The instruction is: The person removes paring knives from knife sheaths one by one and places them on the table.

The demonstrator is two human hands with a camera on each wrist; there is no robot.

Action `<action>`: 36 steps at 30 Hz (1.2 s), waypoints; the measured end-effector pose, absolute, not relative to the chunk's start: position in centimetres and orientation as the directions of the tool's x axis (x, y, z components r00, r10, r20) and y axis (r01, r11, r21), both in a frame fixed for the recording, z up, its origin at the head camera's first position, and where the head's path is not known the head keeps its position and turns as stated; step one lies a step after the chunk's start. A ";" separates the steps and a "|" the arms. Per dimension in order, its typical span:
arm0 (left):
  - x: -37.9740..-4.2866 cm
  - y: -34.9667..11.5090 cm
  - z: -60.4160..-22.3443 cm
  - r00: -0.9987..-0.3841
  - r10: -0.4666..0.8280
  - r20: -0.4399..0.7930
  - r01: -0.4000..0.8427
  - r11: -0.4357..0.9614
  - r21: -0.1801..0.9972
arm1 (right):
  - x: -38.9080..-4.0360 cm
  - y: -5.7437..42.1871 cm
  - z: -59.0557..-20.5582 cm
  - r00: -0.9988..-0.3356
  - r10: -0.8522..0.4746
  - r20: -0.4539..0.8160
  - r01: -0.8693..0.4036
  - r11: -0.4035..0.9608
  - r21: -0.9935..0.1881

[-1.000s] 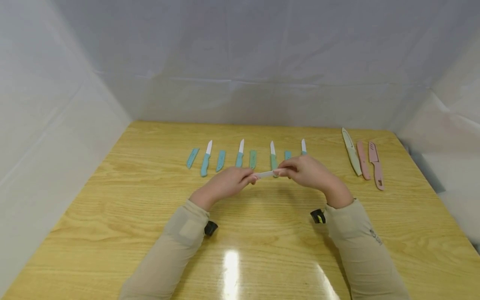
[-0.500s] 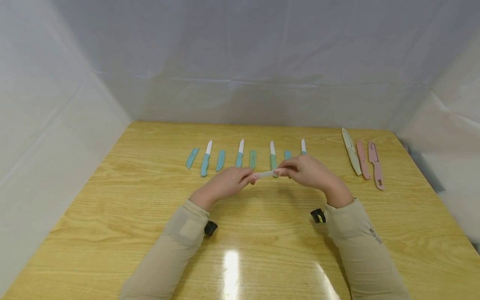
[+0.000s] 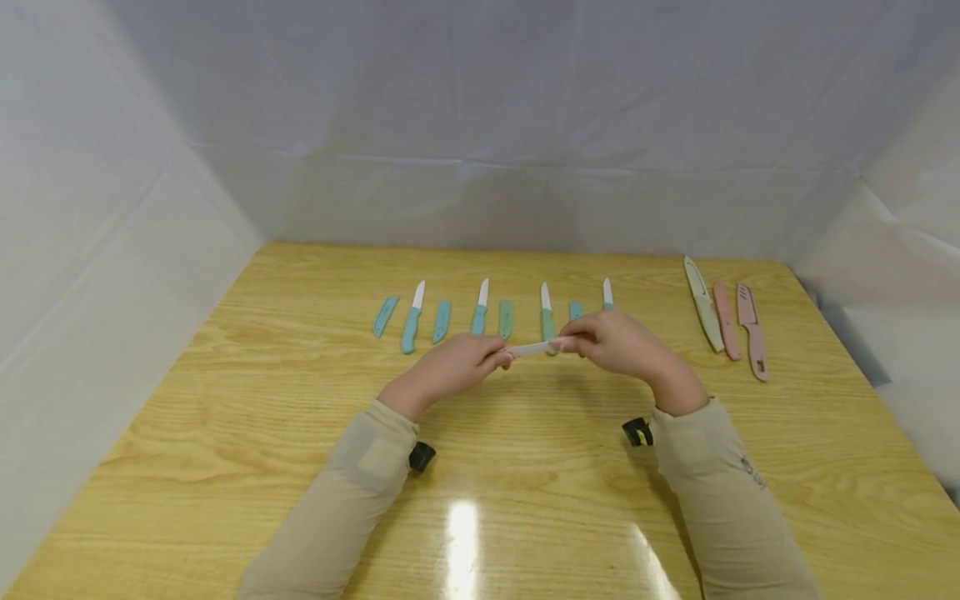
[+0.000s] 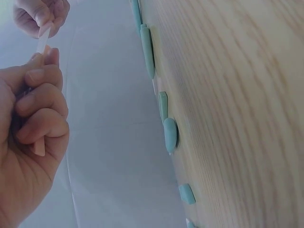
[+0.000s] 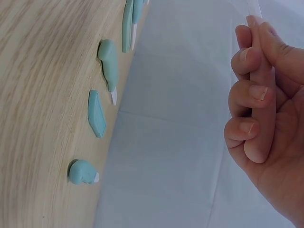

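Observation:
Both hands are raised over the middle of the table with a small pink knife between them. My right hand (image 3: 626, 352) grips the knife's pink handle (image 5: 263, 104), with the fingers wrapped round it and the thumb along its top. Its pale blade (image 3: 534, 348) spans the short gap between the hands. My left hand (image 3: 453, 367) curls round a narrow pink sheath (image 4: 40, 147); one end shows below the fingers, and most of it is hidden in the palm. The blade's tip lies out of sight behind the left fingertips.
Beyond the hands lies a row of blue and green paring knives (image 3: 411, 325) with white blades, alternating with matching sheaths (image 3: 385, 317). At the right are a cream knife-shaped piece (image 3: 705, 310), a plain pink one (image 3: 726, 323) and a slotted pink one (image 3: 753, 333). White sheeting (image 3: 480, 200) surrounds the table.

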State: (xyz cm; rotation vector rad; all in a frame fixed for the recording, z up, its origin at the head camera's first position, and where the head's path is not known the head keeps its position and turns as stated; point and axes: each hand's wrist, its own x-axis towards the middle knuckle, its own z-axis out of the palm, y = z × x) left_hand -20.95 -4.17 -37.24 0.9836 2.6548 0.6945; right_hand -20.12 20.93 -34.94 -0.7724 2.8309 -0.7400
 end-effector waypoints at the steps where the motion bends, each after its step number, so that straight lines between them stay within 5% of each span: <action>1: -21.0 -4.2 -37.3 -0.749 0.661 -0.046 0.554 0.663 0.503 | -20.1 20.9 -34.9 -0.863 -0.505 0.017 -0.449 0.750 -0.485; 36: -20.9 -4.7 -37.0 -0.739 0.669 -0.078 0.540 0.657 0.526 | -20.2 21.1 -35.0 -0.850 -0.526 0.009 -0.453 0.724 -0.520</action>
